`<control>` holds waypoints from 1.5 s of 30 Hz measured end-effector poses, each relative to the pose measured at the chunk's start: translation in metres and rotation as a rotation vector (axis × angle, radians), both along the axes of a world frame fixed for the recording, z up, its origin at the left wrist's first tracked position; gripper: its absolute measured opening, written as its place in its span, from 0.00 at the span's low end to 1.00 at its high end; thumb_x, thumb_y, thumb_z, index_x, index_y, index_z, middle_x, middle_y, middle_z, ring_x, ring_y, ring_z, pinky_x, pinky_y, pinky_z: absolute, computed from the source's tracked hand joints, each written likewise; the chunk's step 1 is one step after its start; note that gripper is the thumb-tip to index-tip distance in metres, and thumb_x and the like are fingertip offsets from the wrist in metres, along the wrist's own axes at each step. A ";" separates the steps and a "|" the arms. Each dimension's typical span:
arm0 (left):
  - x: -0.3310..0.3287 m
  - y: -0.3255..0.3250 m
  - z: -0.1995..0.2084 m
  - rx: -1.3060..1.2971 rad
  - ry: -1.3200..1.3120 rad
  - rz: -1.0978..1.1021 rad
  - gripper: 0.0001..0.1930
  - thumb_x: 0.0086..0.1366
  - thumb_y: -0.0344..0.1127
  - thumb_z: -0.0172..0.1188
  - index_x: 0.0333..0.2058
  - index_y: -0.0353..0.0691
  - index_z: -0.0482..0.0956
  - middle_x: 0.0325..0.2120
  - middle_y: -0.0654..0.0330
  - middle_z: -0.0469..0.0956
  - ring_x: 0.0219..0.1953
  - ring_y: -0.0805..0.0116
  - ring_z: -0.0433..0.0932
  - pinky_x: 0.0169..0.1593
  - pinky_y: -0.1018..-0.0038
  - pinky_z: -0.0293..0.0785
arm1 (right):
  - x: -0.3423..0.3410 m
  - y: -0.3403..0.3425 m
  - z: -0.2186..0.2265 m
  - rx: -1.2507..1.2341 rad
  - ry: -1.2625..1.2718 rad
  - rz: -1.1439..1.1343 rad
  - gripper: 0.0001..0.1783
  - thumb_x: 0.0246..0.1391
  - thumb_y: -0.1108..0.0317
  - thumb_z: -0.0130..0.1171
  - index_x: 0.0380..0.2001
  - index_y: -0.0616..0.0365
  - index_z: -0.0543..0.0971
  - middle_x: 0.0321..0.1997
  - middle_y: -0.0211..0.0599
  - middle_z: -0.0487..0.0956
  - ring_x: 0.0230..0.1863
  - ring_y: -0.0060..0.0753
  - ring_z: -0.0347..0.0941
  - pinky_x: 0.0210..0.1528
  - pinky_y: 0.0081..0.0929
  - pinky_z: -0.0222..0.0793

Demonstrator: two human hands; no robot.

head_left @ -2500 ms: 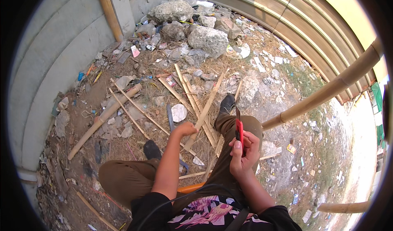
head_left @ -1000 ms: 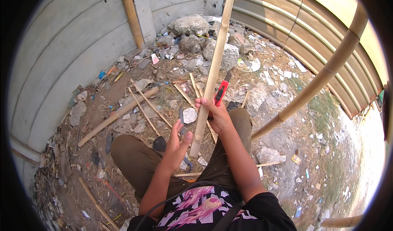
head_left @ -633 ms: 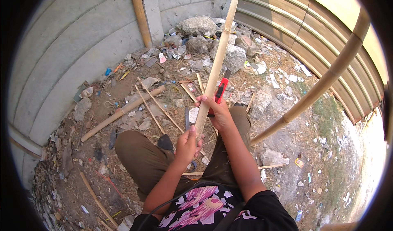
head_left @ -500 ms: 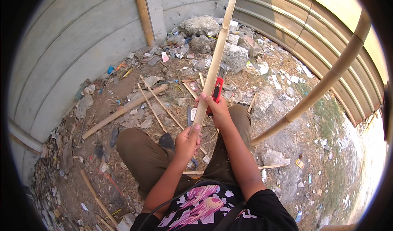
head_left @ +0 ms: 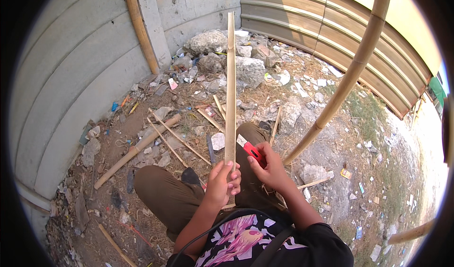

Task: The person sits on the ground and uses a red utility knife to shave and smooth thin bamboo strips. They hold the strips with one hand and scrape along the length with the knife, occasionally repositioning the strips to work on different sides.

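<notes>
A long split bamboo strip [head_left: 231, 92] stands nearly upright in front of me, a node ring crossing it near its far end. My left hand [head_left: 222, 182] is closed round its lower end, thumb on the face of the strip. In my right hand [head_left: 270, 168], a red utility knife [head_left: 254, 151] is gripped by its handle. Its pale blade points up and left toward the strip, with a small gap between them. My right hand is just right of the strip and does not touch it.
A thick bamboo pole [head_left: 343, 89] slants up at the right. Another bamboo length [head_left: 139, 148] and thin bamboo strips [head_left: 182, 141] lie on the littered ground to the left. A long dark blade-like tool [head_left: 211, 148] lies between my knees. Rocks [head_left: 249, 70] are heaped near the concrete wall [head_left: 90, 44].
My right hand has come off the strip and moved right with the knife. The strip has swung from a rightward lean to nearly upright, my left hand still on its lower end.
</notes>
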State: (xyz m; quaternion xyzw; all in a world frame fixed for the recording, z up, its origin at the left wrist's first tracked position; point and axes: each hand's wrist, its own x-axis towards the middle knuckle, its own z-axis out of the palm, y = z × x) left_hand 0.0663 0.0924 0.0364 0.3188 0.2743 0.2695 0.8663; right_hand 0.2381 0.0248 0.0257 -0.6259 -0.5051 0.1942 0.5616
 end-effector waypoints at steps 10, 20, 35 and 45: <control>-0.003 -0.039 0.019 0.372 0.063 -0.184 0.14 0.79 0.43 0.44 0.43 0.37 0.68 0.22 0.65 0.66 0.16 0.81 0.60 0.20 0.80 0.62 | -0.012 -0.018 -0.002 0.161 -0.420 -0.210 0.19 0.60 0.65 0.63 0.19 0.61 0.70 0.16 0.45 0.69 0.16 0.51 0.68 0.20 0.40 0.61; -0.001 -0.044 -0.004 0.213 0.160 -0.246 0.15 0.79 0.46 0.44 0.40 0.39 0.67 0.20 0.67 0.63 0.15 0.81 0.59 0.18 0.79 0.59 | -0.001 -0.025 -0.043 0.102 -0.609 -0.296 0.17 0.62 0.68 0.59 0.19 0.56 0.71 0.14 0.41 0.71 0.14 0.48 0.71 0.19 0.41 0.66; -0.009 -0.069 0.005 0.209 0.072 -0.223 0.15 0.79 0.45 0.42 0.40 0.38 0.66 0.20 0.65 0.63 0.16 0.79 0.60 0.20 0.77 0.61 | 0.052 0.031 0.034 0.281 -0.743 -0.561 0.12 0.62 0.65 0.58 0.24 0.55 0.75 0.16 0.40 0.75 0.16 0.45 0.73 0.20 0.39 0.68; -0.011 -0.079 0.008 0.217 0.016 -0.307 0.14 0.80 0.43 0.40 0.41 0.38 0.66 0.21 0.64 0.62 0.17 0.78 0.59 0.20 0.76 0.63 | 0.153 0.076 0.125 0.204 -0.899 -0.665 0.16 0.61 0.61 0.57 0.22 0.58 0.77 0.18 0.48 0.76 0.22 0.54 0.76 0.26 0.47 0.71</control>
